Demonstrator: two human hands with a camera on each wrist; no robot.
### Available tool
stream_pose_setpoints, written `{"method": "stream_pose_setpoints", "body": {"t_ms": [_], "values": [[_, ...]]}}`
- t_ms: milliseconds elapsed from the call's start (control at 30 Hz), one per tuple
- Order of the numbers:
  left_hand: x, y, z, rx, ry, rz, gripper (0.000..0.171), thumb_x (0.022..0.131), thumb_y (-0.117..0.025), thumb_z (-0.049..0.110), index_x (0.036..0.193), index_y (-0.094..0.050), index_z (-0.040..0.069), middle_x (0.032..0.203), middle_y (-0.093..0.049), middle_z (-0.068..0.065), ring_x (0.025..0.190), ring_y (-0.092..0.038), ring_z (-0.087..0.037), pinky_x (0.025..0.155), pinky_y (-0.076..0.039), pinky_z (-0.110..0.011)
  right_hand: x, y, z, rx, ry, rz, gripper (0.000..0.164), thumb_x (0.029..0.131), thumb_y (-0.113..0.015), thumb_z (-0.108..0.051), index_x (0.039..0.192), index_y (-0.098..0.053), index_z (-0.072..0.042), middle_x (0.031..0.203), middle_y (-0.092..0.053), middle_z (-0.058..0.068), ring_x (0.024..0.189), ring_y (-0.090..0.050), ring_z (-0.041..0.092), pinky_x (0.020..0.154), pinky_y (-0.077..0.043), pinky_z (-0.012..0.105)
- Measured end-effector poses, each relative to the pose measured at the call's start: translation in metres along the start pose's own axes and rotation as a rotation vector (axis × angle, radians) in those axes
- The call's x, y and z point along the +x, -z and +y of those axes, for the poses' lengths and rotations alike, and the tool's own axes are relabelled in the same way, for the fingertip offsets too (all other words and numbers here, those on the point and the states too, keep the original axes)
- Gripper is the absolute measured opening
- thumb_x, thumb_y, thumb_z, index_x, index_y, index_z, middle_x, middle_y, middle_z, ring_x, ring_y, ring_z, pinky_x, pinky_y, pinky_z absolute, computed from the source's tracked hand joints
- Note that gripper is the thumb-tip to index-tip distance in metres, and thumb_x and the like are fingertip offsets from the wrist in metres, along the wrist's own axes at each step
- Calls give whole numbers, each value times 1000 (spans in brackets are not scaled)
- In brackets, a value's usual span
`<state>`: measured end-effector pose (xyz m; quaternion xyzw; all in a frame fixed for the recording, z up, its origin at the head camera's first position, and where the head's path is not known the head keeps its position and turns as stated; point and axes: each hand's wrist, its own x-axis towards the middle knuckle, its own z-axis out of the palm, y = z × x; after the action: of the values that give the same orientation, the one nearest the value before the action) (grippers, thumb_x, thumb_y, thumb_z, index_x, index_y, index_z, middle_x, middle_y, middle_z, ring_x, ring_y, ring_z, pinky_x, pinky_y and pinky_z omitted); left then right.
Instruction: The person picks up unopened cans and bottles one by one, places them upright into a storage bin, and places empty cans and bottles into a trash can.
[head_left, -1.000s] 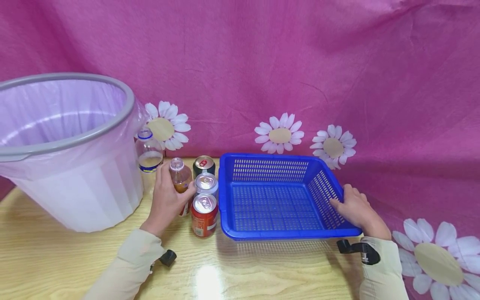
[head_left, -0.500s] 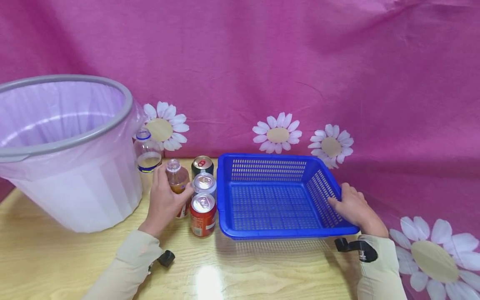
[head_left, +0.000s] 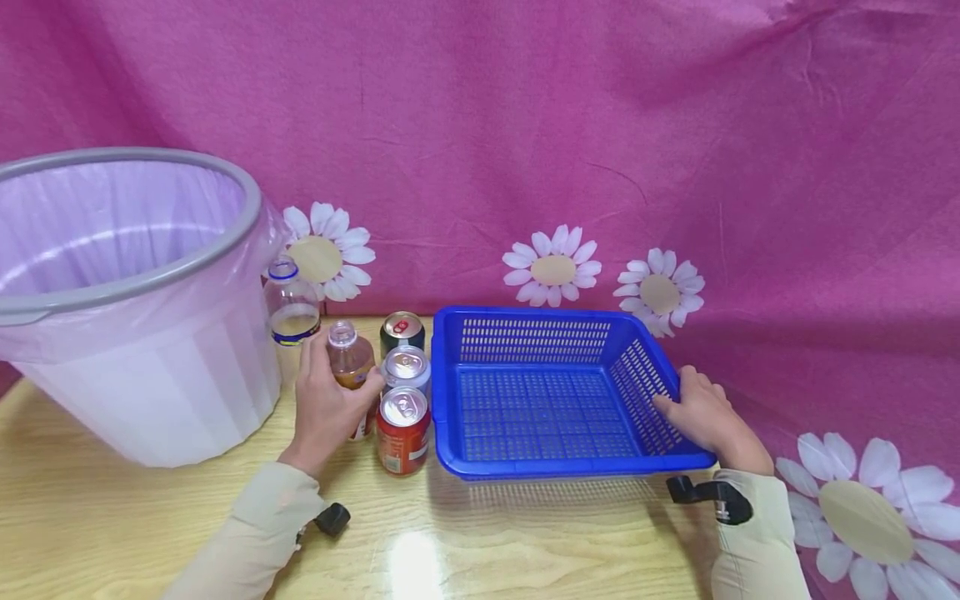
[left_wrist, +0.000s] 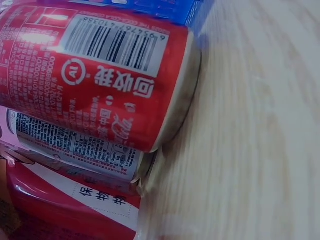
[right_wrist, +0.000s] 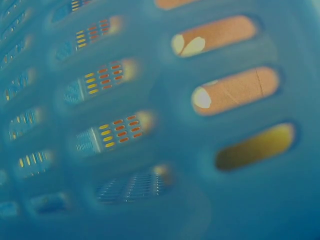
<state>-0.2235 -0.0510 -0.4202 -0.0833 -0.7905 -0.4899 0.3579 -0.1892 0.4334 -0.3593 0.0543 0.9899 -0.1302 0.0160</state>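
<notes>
My left hand (head_left: 327, 404) holds a clear plastic bottle (head_left: 349, 358) with brownish liquid and a red-and-white label. The bottle has no cap, and the hand hides part of it. Beside it stands a column of cans: a red Coca-Cola can (head_left: 403, 437) in front, a pale can (head_left: 407, 367) in the middle and a dark can (head_left: 402, 331) at the back. In the left wrist view, the red can (left_wrist: 95, 70) lies nearest the camera. My right hand (head_left: 712, 417) grips the right rim of a blue plastic basket (head_left: 562, 467), thumb on the inner side.
A white bin (head_left: 150, 400) with a grey rim and a clear liner stands at the left. Between bin and left hand is an uncapped clear bottle (head_left: 292, 304) with a blue neck ring. A pink flowered cloth (head_left: 450, 150) hangs behind the wooden table (head_left: 480, 550).
The held bottle has shifted slightly left, away from the cans, with my left hand. My right hand keeps its grip on the basket. The whole head view has drifted a little.
</notes>
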Motion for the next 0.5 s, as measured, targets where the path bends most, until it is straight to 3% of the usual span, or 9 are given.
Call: {"method": "stream_pose_setpoints", "body": {"t_ms": [500], "values": [[-1, 0, 1, 15, 4, 9, 71, 71, -82, 20, 130, -48, 1, 118, -54, -20, 102, -60, -32, 86, -57, -53, 1, 0, 1, 9, -1, -20, 57, 94, -52, -38, 123, -38, 9, 106, -50, 26, 98, -46, 45, 78, -42, 53]]}}
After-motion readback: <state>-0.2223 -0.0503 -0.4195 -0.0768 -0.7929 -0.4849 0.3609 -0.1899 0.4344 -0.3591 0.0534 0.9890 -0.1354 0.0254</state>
